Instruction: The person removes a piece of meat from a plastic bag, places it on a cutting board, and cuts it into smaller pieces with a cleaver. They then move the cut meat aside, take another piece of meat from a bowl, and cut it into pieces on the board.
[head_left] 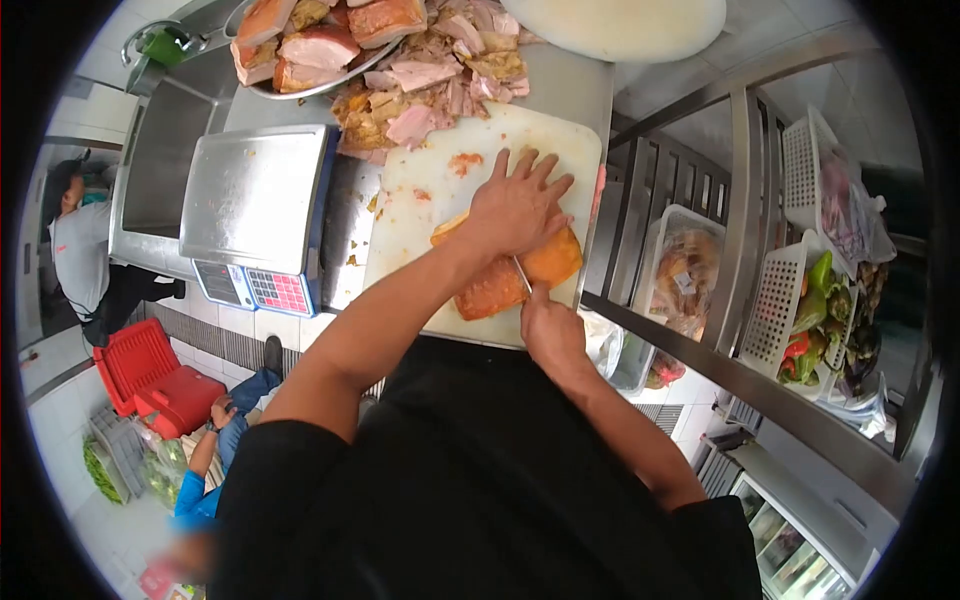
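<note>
Left hand [512, 215] is palm down on top of a slab of browned meat [487, 292], a bit right of the middle of the frame. Fingers are spread wide and point toward the top, reaching past the meat's upper edge over the board; can't tell whether the fingertips actually touch it. Right hand [552, 328] is just below, fingers curled tight around a knife [523, 276]. The handle's basically hidden in the fist, with only a short bit of blade showing against the slab, between its reddish left part and the more orange right part. Can't tell how deep the blade goes, since the left hand covers that area.

All this sits on the lower half of a white cutting board [405, 255] with some scraps and reddish smears. A messy pile of cut meat [425, 115] crowds its top left edge, and bigger chunks fill a metal dish [300, 95] near the top of the frame.

Left of the board there's a scale [255, 200] with a bare steel plate, then a sink [165, 160] further left. Over at the right edge, a white basket [768, 305] of peppers sits on a rack. Person in a grey shirt [82, 255] stands far left, above a red cooler [185, 398].
</note>
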